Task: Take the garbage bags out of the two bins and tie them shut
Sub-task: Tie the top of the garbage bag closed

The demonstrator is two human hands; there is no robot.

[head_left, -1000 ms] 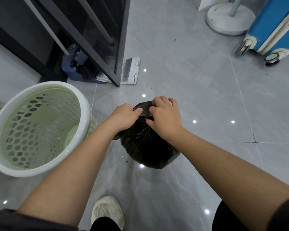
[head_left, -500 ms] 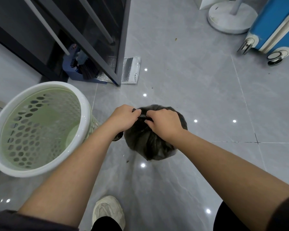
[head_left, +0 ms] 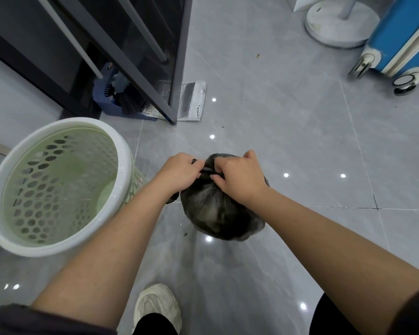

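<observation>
A full black garbage bag (head_left: pixel 219 213) hangs above the grey tiled floor in the middle of the view. My left hand (head_left: pixel 179 171) grips a gathered strip of the bag's mouth on the left. My right hand (head_left: pixel 240 176) pinches the twisted top of the same bag from the right, fingers curled over it. The two hands almost touch above the bag. To the left stands a pale green perforated bin (head_left: pixel 58 187) with a white rim and no bag in it. Only this one bin is in view.
A black metal-framed cabinet (head_left: pixel 136 56) stands at the top left, with a blue dustpan and brush (head_left: pixel 117 100) and a silver foil pouch (head_left: pixel 191 100) at its foot. A blue suitcase (head_left: pixel 402 37) and a white round stand base (head_left: pixel 341 25) are top right. My shoe (head_left: pixel 156 308) is below.
The bag's neck has been drawn tighter. My right hand has shifted right and turned over the top, and the bag's body has swelled out below my hands.
</observation>
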